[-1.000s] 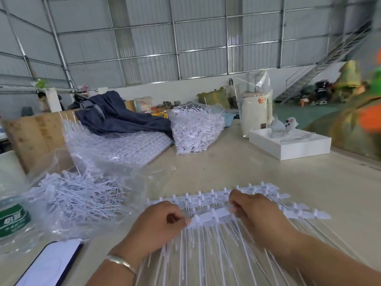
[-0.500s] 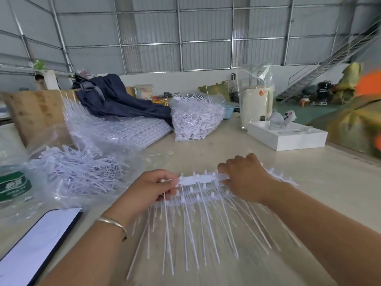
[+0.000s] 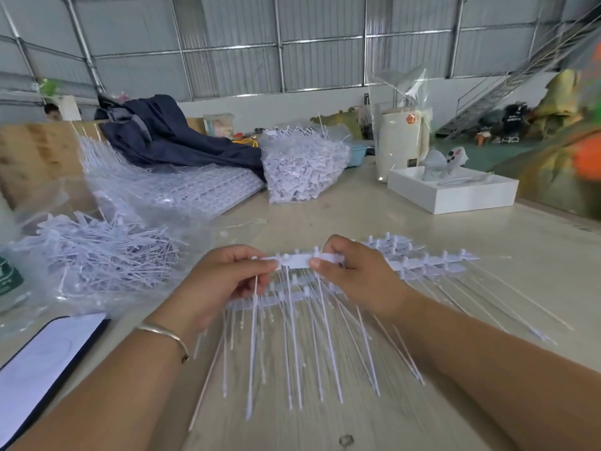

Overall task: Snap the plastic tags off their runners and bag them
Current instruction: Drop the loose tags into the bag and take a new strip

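Forearms enter from the near edge; below them thin white plastic tag stems [image 3: 292, 346] fan toward the viewer over the pale tabletop [image 3: 422, 222]. Left hand [image 3: 218, 281] pinches one end of a raised white runner strip [image 3: 294, 260] between thumb and fingers; right hand [image 3: 354, 275] pinches the other end likewise. More white runner strips [image 3: 419, 265] lie on the table beneath and to the right. Step judged: snapping tags off the held strip. Next move likely calls for a twist or bend between the two pinches, then transfer leftward to the clear plastic bag of loose tags [image 3: 97, 255]. Further back: a filled clear bag of tags [image 3: 302, 167], a white box [image 3: 455, 190].
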Demonstrator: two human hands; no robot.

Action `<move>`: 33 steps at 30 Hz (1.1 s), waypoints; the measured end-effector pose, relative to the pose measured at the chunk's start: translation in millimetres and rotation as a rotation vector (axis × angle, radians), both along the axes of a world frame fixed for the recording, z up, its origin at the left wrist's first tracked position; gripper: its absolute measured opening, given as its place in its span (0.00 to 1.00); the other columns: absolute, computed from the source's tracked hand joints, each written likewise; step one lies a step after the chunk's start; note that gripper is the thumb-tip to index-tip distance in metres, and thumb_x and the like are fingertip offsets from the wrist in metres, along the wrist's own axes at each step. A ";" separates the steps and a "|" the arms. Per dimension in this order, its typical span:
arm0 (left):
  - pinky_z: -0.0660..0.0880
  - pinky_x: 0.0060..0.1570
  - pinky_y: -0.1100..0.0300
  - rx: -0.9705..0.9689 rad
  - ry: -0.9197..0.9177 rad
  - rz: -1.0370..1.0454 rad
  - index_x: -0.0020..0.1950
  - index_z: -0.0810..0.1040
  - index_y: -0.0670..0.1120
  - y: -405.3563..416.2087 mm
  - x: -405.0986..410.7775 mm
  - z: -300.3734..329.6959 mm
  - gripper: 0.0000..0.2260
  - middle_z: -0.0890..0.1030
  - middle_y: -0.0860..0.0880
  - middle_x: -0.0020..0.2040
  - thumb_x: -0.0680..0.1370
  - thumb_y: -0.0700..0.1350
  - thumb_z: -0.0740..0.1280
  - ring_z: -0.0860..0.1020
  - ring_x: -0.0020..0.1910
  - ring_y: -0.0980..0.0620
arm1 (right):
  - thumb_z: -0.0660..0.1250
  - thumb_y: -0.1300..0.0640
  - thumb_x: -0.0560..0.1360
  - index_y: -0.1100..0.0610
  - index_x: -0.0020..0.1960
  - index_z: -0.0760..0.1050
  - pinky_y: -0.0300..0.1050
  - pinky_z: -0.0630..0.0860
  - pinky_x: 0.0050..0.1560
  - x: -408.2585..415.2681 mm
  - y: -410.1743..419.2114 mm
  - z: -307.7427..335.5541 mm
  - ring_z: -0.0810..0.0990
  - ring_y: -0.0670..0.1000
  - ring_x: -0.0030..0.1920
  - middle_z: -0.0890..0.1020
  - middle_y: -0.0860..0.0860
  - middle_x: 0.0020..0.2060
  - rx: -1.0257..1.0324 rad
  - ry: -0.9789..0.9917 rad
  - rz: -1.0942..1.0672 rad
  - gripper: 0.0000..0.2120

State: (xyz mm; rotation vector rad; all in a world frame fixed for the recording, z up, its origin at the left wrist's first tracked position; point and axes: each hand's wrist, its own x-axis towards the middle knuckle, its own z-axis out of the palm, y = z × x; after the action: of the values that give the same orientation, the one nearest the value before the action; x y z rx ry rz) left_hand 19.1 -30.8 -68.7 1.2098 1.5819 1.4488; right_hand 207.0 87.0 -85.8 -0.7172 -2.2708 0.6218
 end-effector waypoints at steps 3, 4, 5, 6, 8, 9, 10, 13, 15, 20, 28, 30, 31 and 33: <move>0.71 0.29 0.66 -0.061 0.010 -0.018 0.38 0.84 0.47 -2.8 -4.9 -1.2 0.10 0.80 0.48 0.32 0.62 0.51 0.76 0.75 0.29 0.54 | 0.59 0.41 0.79 0.48 0.36 0.62 0.50 0.65 0.52 -3.2 -0.9 -2.8 0.72 0.48 0.34 0.69 0.45 0.27 0.106 -0.126 -0.068 0.17; 0.70 0.30 0.66 -0.072 0.003 -0.035 0.37 0.83 0.47 -3.6 -4.7 -1.0 0.08 0.79 0.48 0.32 0.64 0.50 0.75 0.74 0.29 0.54 | 0.57 0.40 0.79 0.47 0.36 0.60 0.50 0.65 0.54 -4.1 -2.5 -3.7 0.71 0.48 0.34 0.68 0.45 0.27 0.142 -0.152 -0.088 0.18; 0.70 0.29 0.66 -0.075 -0.006 -0.057 0.37 0.83 0.47 -4.0 -3.6 -0.8 0.07 0.79 0.48 0.32 0.66 0.50 0.74 0.73 0.29 0.54 | 0.55 0.39 0.79 0.47 0.35 0.58 0.50 0.64 0.54 -4.6 -3.9 -4.4 0.70 0.46 0.33 0.67 0.46 0.27 0.166 -0.154 -0.095 0.19; 0.69 0.28 0.66 -0.070 -0.025 -0.080 0.37 0.82 0.47 -3.2 -3.0 -1.3 0.07 0.78 0.48 0.32 0.67 0.49 0.73 0.72 0.29 0.54 | 0.54 0.38 0.79 0.47 0.34 0.57 0.50 0.64 0.53 -4.7 -5.0 -4.3 0.69 0.44 0.32 0.67 0.46 0.26 0.181 -0.147 -0.093 0.19; 0.69 0.26 0.67 -0.050 -0.105 -0.119 0.37 0.83 0.47 -1.9 0.0 -0.4 0.05 0.78 0.49 0.32 0.69 0.48 0.72 0.73 0.28 0.56 | 0.53 0.39 0.80 0.48 0.33 0.58 0.49 0.64 0.49 -2.4 -6.8 -2.8 0.68 0.43 0.31 0.66 0.47 0.26 0.194 -0.134 -0.068 0.20; 0.69 0.26 0.67 -0.039 -0.149 -0.134 0.37 0.83 0.48 -1.4 1.5 0.5 0.03 0.78 0.50 0.32 0.69 0.47 0.72 0.73 0.28 0.56 | 0.54 0.40 0.80 0.49 0.33 0.60 0.48 0.64 0.47 -0.6 -7.3 -1.5 0.68 0.44 0.30 0.66 0.47 0.26 0.186 -0.118 -0.050 0.20; 0.69 0.27 0.67 -0.026 -0.198 -0.146 0.37 0.84 0.49 -0.6 2.4 1.2 0.03 0.78 0.51 0.32 0.69 0.46 0.71 0.73 0.28 0.57 | 0.55 0.41 0.80 0.51 0.33 0.62 0.47 0.64 0.44 1.7 -7.8 -0.2 0.67 0.44 0.30 0.66 0.47 0.26 0.162 -0.085 -0.028 0.21; 0.72 0.28 0.67 -0.002 -0.400 -0.212 0.36 0.84 0.48 -1.1 4.2 5.6 0.02 0.77 0.50 0.31 0.69 0.44 0.73 0.74 0.27 0.57 | 0.61 0.43 0.79 0.58 0.36 0.65 0.41 0.62 0.36 9.0 -11.5 5.3 0.64 0.44 0.28 0.64 0.46 0.27 0.010 0.077 0.068 0.22; 0.73 0.28 0.66 -0.002 -0.503 -0.314 0.34 0.83 0.47 -3.4 5.0 8.4 0.07 0.76 0.50 0.31 0.66 0.45 0.79 0.73 0.27 0.57 | 0.64 0.44 0.78 0.58 0.35 0.65 0.39 0.61 0.34 11.4 -17.8 12.3 0.63 0.44 0.28 0.64 0.46 0.27 -0.127 0.182 0.156 0.21; 0.71 0.27 0.65 0.049 -0.571 -0.450 0.34 0.79 0.46 -5.8 12.3 10.6 0.16 0.73 0.51 0.29 0.58 0.46 0.85 0.71 0.25 0.57 | 0.66 0.41 0.73 0.62 0.34 0.68 0.30 0.65 0.35 16.2 -27.2 25.2 0.68 0.44 0.31 0.69 0.50 0.30 -0.318 0.248 0.263 0.24; 0.71 0.25 0.66 0.085 -0.621 -0.476 0.35 0.79 0.45 -4.7 31.6 9.0 0.17 0.71 0.52 0.27 0.56 0.46 0.85 0.69 0.23 0.58 | 0.67 0.36 0.68 0.65 0.38 0.72 0.31 0.65 0.34 21.0 -24.3 23.9 0.68 0.44 0.32 0.70 0.51 0.30 -0.310 0.207 0.272 0.29; 0.71 0.26 0.66 0.073 -0.605 -0.514 0.34 0.81 0.47 -3.5 36.0 6.8 0.15 0.72 0.53 0.26 0.57 0.48 0.85 0.70 0.23 0.59 | 0.66 0.36 0.68 0.64 0.36 0.71 0.31 0.64 0.32 18.2 -27.6 21.0 0.66 0.43 0.30 0.67 0.49 0.29 -0.307 0.199 0.306 0.29; 0.71 0.26 0.67 0.063 -0.585 -0.534 0.34 0.82 0.47 -2.5 38.1 5.4 0.14 0.73 0.54 0.26 0.57 0.49 0.85 0.70 0.23 0.60 | 0.67 0.37 0.67 0.62 0.34 0.70 0.32 0.63 0.31 16.8 -28.6 19.1 0.64 0.43 0.29 0.66 0.48 0.28 -0.315 0.209 0.318 0.27; 0.71 0.26 0.67 0.042 -0.554 -0.537 0.33 0.83 0.47 -0.1 41.1 2.7 0.14 0.74 0.55 0.26 0.58 0.51 0.84 0.70 0.23 0.61 | 0.67 0.37 0.68 0.58 0.33 0.70 0.32 0.62 0.30 14.5 -29.1 15.6 0.63 0.43 0.28 0.65 0.46 0.27 -0.322 0.221 0.327 0.24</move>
State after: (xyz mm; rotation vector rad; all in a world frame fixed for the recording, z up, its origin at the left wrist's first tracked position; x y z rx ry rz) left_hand 60.2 -30.9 -66.0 1.0277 0.7813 1.3040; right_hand 221.5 57.9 -70.2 -0.3969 -2.1170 1.1812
